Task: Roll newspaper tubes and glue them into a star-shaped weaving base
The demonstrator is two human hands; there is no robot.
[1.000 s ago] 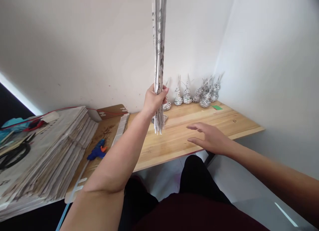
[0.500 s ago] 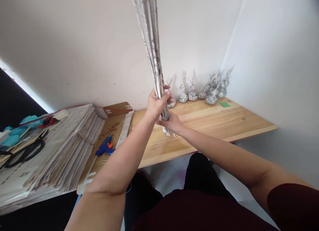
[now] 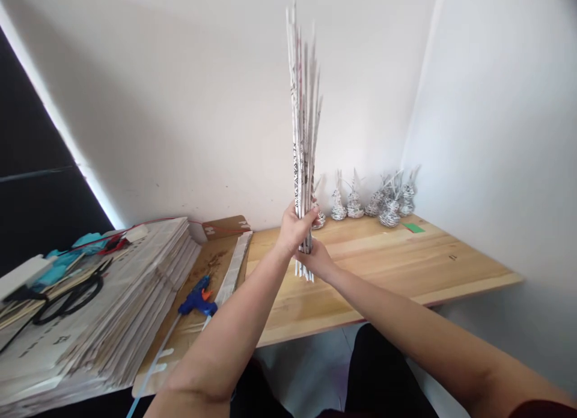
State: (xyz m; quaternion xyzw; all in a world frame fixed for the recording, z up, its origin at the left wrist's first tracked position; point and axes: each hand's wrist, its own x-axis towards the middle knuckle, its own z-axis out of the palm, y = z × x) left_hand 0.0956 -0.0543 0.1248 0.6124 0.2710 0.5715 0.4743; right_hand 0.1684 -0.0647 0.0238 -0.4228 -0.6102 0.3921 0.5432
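A bundle of rolled newspaper sticks (image 3: 303,148) stands upright in front of me, its tips fanning out slightly at uneven heights. My left hand (image 3: 296,227) wraps around the bundle in its lower part, thumb across the front. Just below it, my right hand (image 3: 318,259) closes around the same bundle from the right side; some of its fingers are hidden behind the sticks. The short lower ends poke out beneath my right hand, above the wooden table (image 3: 383,274). Whether they touch the tabletop I cannot tell.
Several woven paper figures (image 3: 354,205) line the wall at the back, near a green piece (image 3: 413,227). At left lie a blue glue gun (image 3: 198,298), newspaper strips (image 3: 234,268) and a tall newspaper stack (image 3: 148,286) bearing black scissors (image 3: 74,298).
My view has tilted up, so more of the bundle's top shows. The bundle now looks more upright, and both hands still grip it.
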